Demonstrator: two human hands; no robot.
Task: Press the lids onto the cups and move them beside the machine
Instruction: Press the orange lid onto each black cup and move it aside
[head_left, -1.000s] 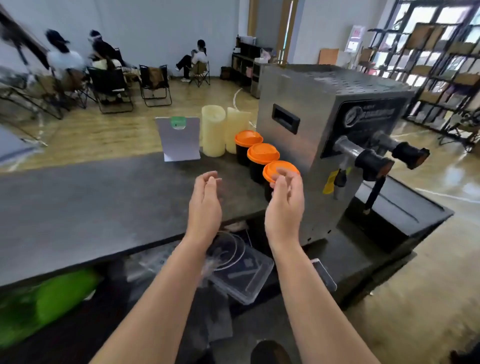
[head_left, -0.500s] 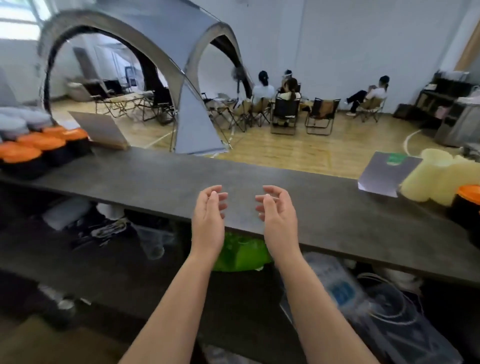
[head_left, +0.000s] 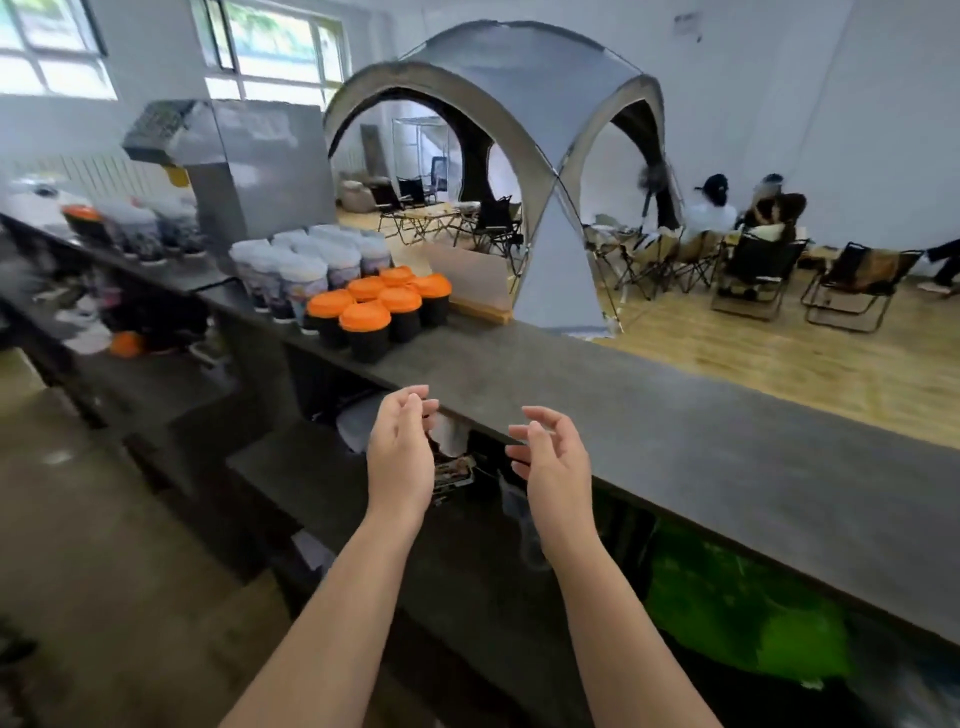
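Observation:
Several black cups with orange lids (head_left: 364, 332) stand in a cluster on the dark counter (head_left: 649, 415) at the left. Behind them are several clear-lidded cups (head_left: 306, 275) and a steel machine (head_left: 249, 161). My left hand (head_left: 400, 457) and my right hand (head_left: 553, 462) hover side by side in front of the counter's near edge, fingers relaxed, palms facing each other, holding nothing. The orange-lidded cups are well ahead and to the left of both hands.
A lower shelf (head_left: 291, 457) under the counter holds clutter and a green bag (head_left: 737, 613). More cups (head_left: 140, 228) line the far left counter. Beyond the counter stand a grey dome tent (head_left: 550, 171), folding chairs (head_left: 753, 270) and seated people (head_left: 711, 208).
My view has swung left from the right-hand machine along the counter to the cluster of orange-lidded cups. Both hands stayed empty in front of me and spread slightly apart.

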